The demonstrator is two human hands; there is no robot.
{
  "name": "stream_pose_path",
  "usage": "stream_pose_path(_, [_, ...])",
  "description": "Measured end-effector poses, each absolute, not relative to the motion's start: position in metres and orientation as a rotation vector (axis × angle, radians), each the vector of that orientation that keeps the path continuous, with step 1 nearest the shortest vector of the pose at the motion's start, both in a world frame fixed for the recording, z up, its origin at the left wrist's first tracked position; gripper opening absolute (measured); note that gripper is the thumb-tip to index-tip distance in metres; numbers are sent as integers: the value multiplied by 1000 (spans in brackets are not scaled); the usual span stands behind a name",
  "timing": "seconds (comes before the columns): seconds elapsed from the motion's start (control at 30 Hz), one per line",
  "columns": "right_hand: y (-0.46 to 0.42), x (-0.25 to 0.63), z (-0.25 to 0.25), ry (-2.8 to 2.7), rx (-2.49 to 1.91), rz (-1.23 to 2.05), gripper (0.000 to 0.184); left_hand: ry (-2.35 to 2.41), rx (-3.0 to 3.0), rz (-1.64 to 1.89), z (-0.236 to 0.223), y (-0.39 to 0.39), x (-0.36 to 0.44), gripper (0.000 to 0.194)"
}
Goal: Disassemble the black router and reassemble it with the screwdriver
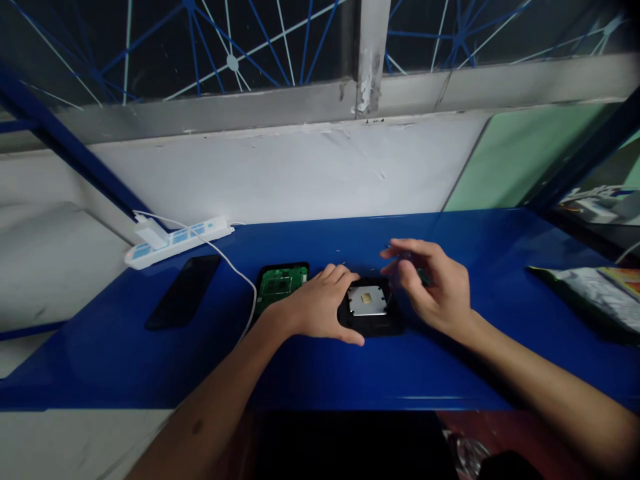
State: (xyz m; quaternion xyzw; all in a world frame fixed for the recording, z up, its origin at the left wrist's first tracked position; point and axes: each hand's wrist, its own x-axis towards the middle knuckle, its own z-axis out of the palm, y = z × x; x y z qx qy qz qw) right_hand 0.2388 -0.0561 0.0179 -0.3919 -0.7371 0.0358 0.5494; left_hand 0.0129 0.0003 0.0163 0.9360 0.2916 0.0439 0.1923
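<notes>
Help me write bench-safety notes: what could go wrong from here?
The left forearm might snag the thin white cable beside it. The right hand, close to the silver metal plate, could slip and mark it. Tiny pale bits on the glossy blue tabletop could get lost.

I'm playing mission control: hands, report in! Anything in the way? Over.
Left hand spread over left end of black case. Right hand curled at its right end, grip unclear. Silver plate showing inside. Left hand partly hides green circuit board.
</notes>
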Motion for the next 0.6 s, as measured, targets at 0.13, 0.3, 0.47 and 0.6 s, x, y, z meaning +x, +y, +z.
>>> stream_pose_path(0.13, [-55,241,17,-1788,-886,124,27,811,2630,111,17,0,13,98])
stream_pose_path(0.3, [-50,239,19,-1816,-917,-108,32,815,2630,140,16,0,13,97])
stream_pose_path(0.47, [-52,238,15,-1732,-952,60,41,807,2623,142,13,1,12,100])
stream_pose_path(0.6, [-53,239,14,-1618,-903,80,37,805,2623,142,12,2,12,102])
